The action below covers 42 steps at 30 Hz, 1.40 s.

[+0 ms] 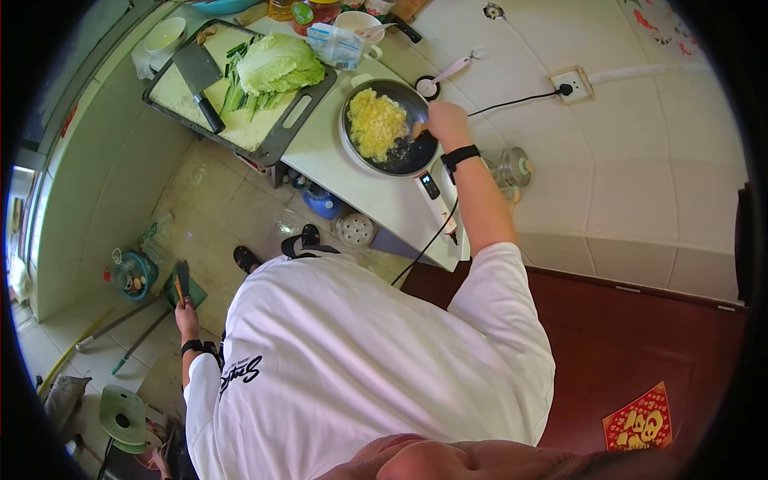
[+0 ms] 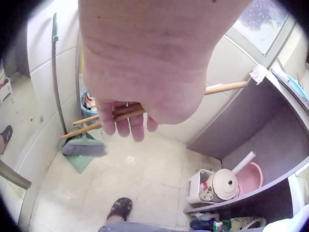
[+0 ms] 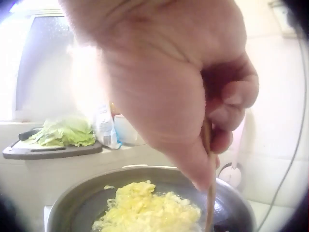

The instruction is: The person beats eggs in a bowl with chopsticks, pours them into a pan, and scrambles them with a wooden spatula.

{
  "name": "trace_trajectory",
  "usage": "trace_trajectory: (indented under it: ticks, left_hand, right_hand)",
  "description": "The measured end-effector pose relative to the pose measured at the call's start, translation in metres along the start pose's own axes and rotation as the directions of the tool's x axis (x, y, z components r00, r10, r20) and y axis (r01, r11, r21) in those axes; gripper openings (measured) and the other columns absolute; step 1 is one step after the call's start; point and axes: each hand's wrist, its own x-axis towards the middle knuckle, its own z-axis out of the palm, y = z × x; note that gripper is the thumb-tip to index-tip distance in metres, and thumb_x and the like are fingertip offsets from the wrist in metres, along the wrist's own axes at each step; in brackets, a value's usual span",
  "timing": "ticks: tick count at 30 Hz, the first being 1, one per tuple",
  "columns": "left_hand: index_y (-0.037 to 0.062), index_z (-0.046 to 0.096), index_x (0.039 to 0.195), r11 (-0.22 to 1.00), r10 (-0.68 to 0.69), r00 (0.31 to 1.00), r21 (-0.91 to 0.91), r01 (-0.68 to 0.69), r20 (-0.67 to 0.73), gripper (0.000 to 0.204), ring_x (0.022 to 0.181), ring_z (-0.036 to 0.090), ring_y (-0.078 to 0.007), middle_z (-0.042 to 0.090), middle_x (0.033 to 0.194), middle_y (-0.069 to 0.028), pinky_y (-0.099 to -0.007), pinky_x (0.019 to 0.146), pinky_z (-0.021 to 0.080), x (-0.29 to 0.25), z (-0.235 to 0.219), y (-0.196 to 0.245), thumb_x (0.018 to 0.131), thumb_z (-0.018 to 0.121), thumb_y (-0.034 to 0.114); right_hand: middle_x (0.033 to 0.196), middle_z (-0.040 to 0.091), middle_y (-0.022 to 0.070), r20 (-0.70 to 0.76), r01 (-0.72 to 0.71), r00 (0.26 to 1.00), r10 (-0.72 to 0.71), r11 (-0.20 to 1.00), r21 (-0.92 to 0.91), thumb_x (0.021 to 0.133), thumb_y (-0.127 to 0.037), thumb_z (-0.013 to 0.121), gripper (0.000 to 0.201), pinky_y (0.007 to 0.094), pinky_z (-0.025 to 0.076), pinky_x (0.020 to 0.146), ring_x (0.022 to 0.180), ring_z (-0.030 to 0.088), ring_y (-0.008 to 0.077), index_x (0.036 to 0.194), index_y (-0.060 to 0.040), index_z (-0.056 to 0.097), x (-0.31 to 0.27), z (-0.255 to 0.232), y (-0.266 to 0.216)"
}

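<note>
My right hand [image 1: 448,126] grips a wooden spatula [image 3: 210,208] over the right side of a dark frying pan [image 1: 408,156]. The fingers curl round its handle, and its lower end is down in the pan. Yellow scrambled egg [image 1: 376,126] lies in a clump on the pan's left side, beside the spatula. My left hand [image 2: 140,104] hangs low at my side, away from the counter. It holds a pair of wooden chopsticks [image 2: 91,126], which cross under the palm and stick out on both sides.
A cutting board [image 1: 172,100] bears a cleaver [image 1: 198,76] and Chinese cabbage [image 1: 280,64]. The pan's white handle [image 1: 436,208] has a display; a black cord [image 1: 424,248] runs near it. A pink-handled brush [image 1: 452,70] lies by the wall. Broom and dustpan [image 2: 82,154] stand on the floor.
</note>
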Motion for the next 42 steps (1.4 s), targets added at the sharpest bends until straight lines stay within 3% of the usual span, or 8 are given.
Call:
trace_trajectory:
  ticks: [4, 10, 15, 22, 24, 28, 39, 42]
  left_hand:
    - [0.0022, 0.067, 0.106, 0.996, -0.028, 1.0, 0.083, 0.027, 0.002, 0.029, 0.077, 0.063, -0.0221, 0.067, 0.082, -0.0113, -0.0346, 0.072, 0.048, -0.006, -0.007, 0.011, 0.095, 0.053, 0.024]
    - [0.0024, 0.067, 0.105, 1.0, 0.011, 1.0, 0.003, -0.011, -0.011, 0.029, 0.077, 0.063, -0.0211, 0.067, 0.082, -0.0106, -0.034, 0.073, 0.048, -0.002, -0.01, 0.004, 0.094, 0.053, 0.025]
    - [0.0014, 0.067, 0.104, 0.999, -0.028, 1.0, 0.033, 0.028, -0.009, 0.027, 0.078, 0.063, -0.0186, 0.067, 0.08, -0.009, -0.0325, 0.073, 0.048, -0.004, -0.016, -0.001, 0.094, 0.054, 0.023]
    - [-0.0005, 0.066, 0.102, 0.999, -0.037, 0.999, -0.03, 0.036, -0.014, 0.028, 0.072, 0.06, -0.0178, 0.064, 0.075, -0.0068, -0.0319, 0.069, 0.046, 0.002, -0.016, 0.0, 0.094, 0.054, 0.024]
    - [-0.0003, 0.066, 0.102, 0.997, -0.056, 0.998, -0.057, 0.055, -0.014, 0.029, 0.07, 0.059, -0.0177, 0.063, 0.074, -0.0063, -0.0321, 0.068, 0.046, 0.003, -0.015, -0.004, 0.095, 0.054, 0.024]
    - [0.0003, 0.066, 0.101, 0.999, -0.03, 1.0, -0.023, 0.03, -0.003, 0.029, 0.068, 0.057, -0.0179, 0.062, 0.072, -0.0066, -0.0327, 0.066, 0.045, 0.005, -0.015, -0.006, 0.095, 0.053, 0.025]
    - [0.0005, 0.067, 0.101, 0.995, 0.003, 1.0, 0.102, -0.001, -0.016, 0.028, 0.069, 0.059, -0.0191, 0.064, 0.074, -0.0074, -0.0328, 0.068, 0.046, -0.007, -0.019, 0.024, 0.094, 0.053, 0.024]
    - [0.0005, 0.067, 0.102, 0.996, -0.007, 1.0, 0.085, 0.006, 0.002, 0.028, 0.071, 0.06, -0.019, 0.064, 0.075, -0.0077, -0.0326, 0.069, 0.047, 0.004, -0.015, 0.018, 0.094, 0.053, 0.024]
  right_hand:
    - [0.074, 0.068, 0.0148, -0.113, 0.108, 0.988, -0.102, 0.993, 0.047, 0.071, -0.014, 0.065, 0.01, 0.0422, 0.053, 0.061, 0.073, 0.068, 0.0326, 0.075, -0.0076, 0.071, 0.002, -0.014, -0.021]
    - [0.076, 0.067, 0.0153, -0.096, -0.027, 0.995, 0.03, 0.999, 0.031, 0.076, -0.015, 0.062, 0.01, 0.0447, 0.052, 0.064, 0.074, 0.067, 0.0338, 0.077, -0.0083, 0.069, -0.004, -0.007, -0.003]
    - [0.075, 0.067, 0.0128, -0.201, 0.161, 0.97, -0.14, 0.982, 0.095, 0.076, -0.011, 0.059, 0.009, 0.0456, 0.052, 0.063, 0.073, 0.067, 0.0346, 0.074, -0.0078, 0.067, -0.012, -0.006, -0.029]
    - [0.078, 0.066, 0.012, -0.201, 0.04, 0.979, -0.028, 0.998, 0.056, 0.077, -0.008, 0.058, 0.01, 0.0452, 0.052, 0.062, 0.074, 0.066, 0.033, 0.078, -0.0093, 0.067, -0.02, 0.014, -0.024]
    - [0.081, 0.063, 0.0109, -0.184, 0.177, 0.97, -0.162, 0.982, 0.072, 0.077, -0.005, 0.057, 0.013, 0.0445, 0.052, 0.062, 0.075, 0.066, 0.032, 0.082, -0.0108, 0.067, -0.034, 0.015, -0.04]
    - [0.086, 0.06, 0.0096, -0.24, 0.024, 0.97, 0.034, 0.972, 0.233, 0.078, -0.004, 0.056, 0.02, 0.0434, 0.053, 0.062, 0.072, 0.065, 0.0325, 0.091, -0.0126, 0.068, -0.043, 0.006, -0.038]
    - [0.096, 0.056, 0.0127, -0.337, -0.005, 0.93, 0.15, 0.918, 0.396, 0.078, -0.002, 0.057, 0.023, 0.0437, 0.052, 0.066, 0.077, 0.064, 0.0341, 0.098, -0.0096, 0.067, -0.059, 0.033, -0.058]
    - [0.096, 0.056, 0.0127, -0.272, 0.072, 0.961, 0.046, 0.91, 0.408, 0.078, -0.001, 0.056, 0.026, 0.0441, 0.051, 0.066, 0.076, 0.063, 0.0353, 0.101, -0.01, 0.067, -0.063, 0.039, -0.061]
